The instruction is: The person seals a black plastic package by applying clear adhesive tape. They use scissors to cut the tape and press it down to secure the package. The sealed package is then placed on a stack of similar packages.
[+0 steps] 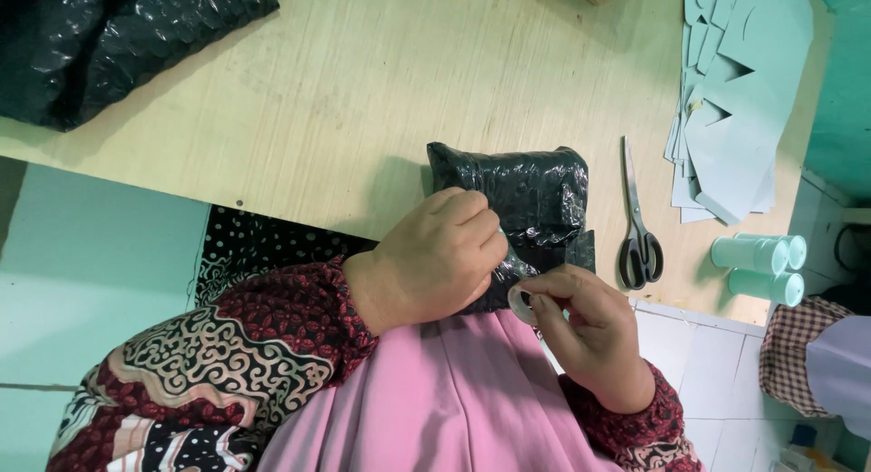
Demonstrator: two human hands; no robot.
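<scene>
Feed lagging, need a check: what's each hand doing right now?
Left hand: closed, pinching clear tape against the black bubble-wrap parcel.
Right hand: closed, holding a small roll of clear tape.

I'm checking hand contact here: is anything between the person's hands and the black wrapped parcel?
Nothing visible. The left hand presses directly on the black wrapped parcel; the right hand holds a tape roll at its near edge.

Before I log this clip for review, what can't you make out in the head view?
- Contents of the black wrapped parcel: opaque bubble wrap hides them.
- Clear tape roll: mostly covered by the right hand.
- Parcel's near edge: behind the left hand.
- Black bubble wrap: cut off by the top-left edge.
- Blue paper stack: cut off at the top.
</scene>
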